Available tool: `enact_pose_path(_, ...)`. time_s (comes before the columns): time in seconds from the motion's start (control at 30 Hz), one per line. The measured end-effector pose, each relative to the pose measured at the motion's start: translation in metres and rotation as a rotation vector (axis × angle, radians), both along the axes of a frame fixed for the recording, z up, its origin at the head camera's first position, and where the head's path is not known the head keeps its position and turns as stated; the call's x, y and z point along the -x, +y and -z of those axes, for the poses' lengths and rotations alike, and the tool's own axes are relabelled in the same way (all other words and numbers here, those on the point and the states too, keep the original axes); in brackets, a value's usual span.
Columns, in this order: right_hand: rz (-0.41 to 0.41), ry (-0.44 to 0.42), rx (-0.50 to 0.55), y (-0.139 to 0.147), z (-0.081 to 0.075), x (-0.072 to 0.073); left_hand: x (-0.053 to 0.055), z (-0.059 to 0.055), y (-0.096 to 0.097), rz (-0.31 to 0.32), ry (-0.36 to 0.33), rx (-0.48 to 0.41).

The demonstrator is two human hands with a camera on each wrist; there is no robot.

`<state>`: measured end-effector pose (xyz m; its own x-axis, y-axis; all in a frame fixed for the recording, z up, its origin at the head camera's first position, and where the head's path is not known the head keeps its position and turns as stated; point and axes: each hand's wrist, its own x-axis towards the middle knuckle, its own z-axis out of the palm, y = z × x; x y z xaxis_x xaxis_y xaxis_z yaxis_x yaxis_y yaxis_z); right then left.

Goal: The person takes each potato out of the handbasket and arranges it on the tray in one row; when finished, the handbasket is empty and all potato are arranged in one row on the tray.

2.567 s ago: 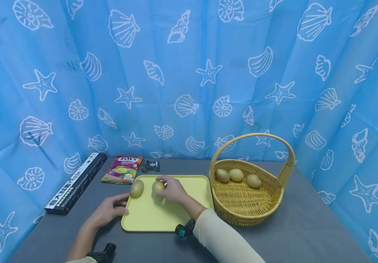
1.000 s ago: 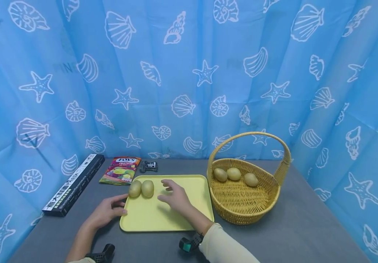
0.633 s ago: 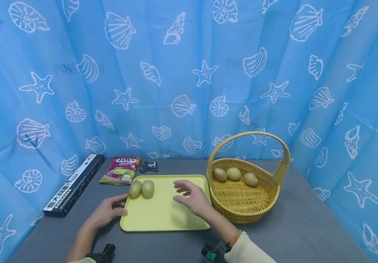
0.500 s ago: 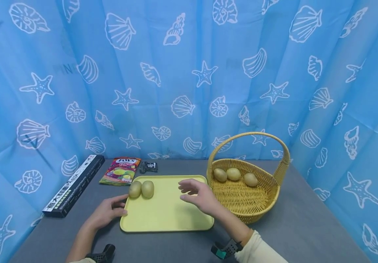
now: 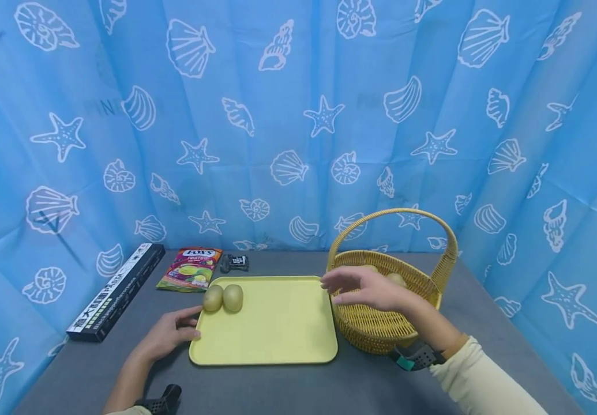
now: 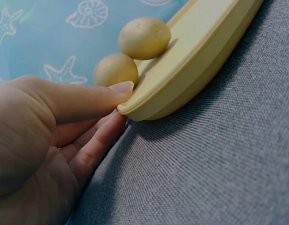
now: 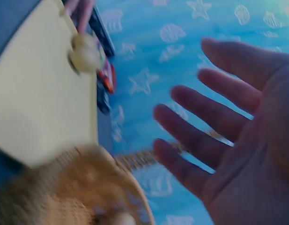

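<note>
My left hand holds the left edge of a yellow tray. In the left wrist view its thumb lies on the rim, with fingers underneath. Two potatoes sit side by side at the tray's left end, close to that hand. Over the left part of a wicker basket hovers my right hand, fingers spread and holding nothing, as the right wrist view confirms. Potatoes in the basket are partly hidden behind the right hand.
Behind the tray lie a candy bag and a small black item. A long black pasta box lies at the left. The basket's tall handle arches over it. A blue shell-print curtain hangs behind the grey table.
My right hand set a potato beside the other on the tray, let go, and moved right to over the basket. My left hand stays at the tray's edge.
</note>
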<state>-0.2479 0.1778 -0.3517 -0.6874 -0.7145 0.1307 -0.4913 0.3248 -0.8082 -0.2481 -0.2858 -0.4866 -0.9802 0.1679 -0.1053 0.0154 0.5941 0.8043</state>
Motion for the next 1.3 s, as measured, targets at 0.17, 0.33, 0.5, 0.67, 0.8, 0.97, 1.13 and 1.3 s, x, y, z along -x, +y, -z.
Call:
enact_pose_path(0.17,-0.083,-0.12,-0.08,0.029,-0.014,0.01,0.001,0.001,0.0,-0.005,-0.003,-0.001)
enact_pose_path(0.33,-0.054,-0.14,-0.171,0.055,-0.02,0.02,0.002,0.0,0.0,-0.008,-0.012,0.001)
enact_pose_path(0.5,0.044,-0.176,-0.209,0.071,-0.015,0.035,0.002,0.0,0.0,-0.023,-0.016,0.011)
enact_pose_path(0.67,0.142,-0.135,-0.187,0.073,-0.004,0.052,0.002,0.0,0.0,-0.026,-0.019,0.014)
enact_pose_path(0.8,0.223,-0.071,-0.145,0.066,0.009,0.065,0.002,0.0,0.0,-0.019,-0.011,0.008)
enact_pose_path(0.97,0.291,0.017,-0.146,0.053,0.028,0.082,0.003,0.001,0.0,-0.02,-0.015,0.003)
enact_pose_path(1.13,0.372,0.044,-0.232,0.04,0.047,0.096,0.003,0.002,0.0,-0.023,-0.021,0.012)
enact_pose_path(1.3,0.381,0.092,-0.374,0.027,0.058,0.104,0.003,0.002,-0.001,-0.022,-0.017,-0.001)
